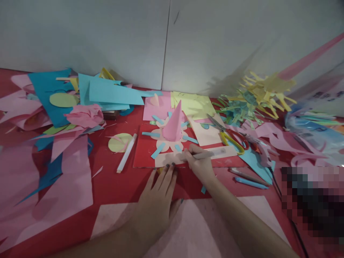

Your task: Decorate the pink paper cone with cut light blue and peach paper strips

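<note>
My right hand (200, 168) is closed around a pen (203, 155), whose tip end lies over a pale paper strip (228, 152). Spread fingers of my left hand (156, 197) rest at the strip's lower edge, holding nothing. Just beyond the strip, a pink paper cone (174, 125) stands upright on a pale flower-shaped cutout (170, 146). Short blue paper strips (158, 150) radiate around the flower. Beneath these lies a red card (142, 156). To the left is a white marker-like stick (127, 154), partly beside a yellow-green paper circle (118, 142).
Scissors (233, 139) with yellow and red handles, a pink glue gun (260, 152) with a cord, and pens (251, 182) lie at right. Pink and blue paper scraps (64, 179) cover the left. A fringed yellow paper piece (271, 91) stands by the wall (107, 36).
</note>
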`<state>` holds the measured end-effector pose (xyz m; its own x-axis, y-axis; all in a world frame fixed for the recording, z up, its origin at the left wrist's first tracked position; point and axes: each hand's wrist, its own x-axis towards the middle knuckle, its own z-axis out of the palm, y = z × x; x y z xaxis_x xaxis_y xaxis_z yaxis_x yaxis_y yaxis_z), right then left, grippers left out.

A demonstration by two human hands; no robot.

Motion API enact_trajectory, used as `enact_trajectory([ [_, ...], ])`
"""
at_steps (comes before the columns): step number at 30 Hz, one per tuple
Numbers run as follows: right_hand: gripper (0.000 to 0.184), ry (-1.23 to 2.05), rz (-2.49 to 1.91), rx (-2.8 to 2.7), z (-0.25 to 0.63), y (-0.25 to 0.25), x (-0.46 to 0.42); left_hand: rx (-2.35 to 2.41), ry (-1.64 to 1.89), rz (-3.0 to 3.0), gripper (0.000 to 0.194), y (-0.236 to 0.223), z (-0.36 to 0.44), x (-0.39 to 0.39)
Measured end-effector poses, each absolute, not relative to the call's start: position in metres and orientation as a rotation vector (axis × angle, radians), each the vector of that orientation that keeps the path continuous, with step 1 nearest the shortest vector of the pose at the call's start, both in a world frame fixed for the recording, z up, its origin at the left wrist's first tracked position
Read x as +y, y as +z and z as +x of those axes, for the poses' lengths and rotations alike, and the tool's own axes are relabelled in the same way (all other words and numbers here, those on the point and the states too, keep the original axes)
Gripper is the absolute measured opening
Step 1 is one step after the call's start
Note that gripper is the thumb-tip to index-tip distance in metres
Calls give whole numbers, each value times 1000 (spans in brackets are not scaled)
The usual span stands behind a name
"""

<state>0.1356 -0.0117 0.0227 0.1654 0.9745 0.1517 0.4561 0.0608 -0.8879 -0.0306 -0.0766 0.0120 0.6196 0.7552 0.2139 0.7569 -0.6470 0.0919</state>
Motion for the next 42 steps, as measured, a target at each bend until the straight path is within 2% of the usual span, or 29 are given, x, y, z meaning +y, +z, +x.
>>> enact_trajectory([
  [7,32,780,-1556,-1132,138,25,-12,-1313,-386,-2807,51,14,-30,-76],
  [12,32,869,-1516,-1298,151,27,-16,-1310,-380,-2805,52,13,-31,-77],
  [18,35,776,-1595,-1414,151,23,-18,-1310,-403,-2784,50,13,-31,-76],
  [42,32,704,-1600,-1360,149,26,-20,-1342,-349,-2842,51,14,-30,-76],
])
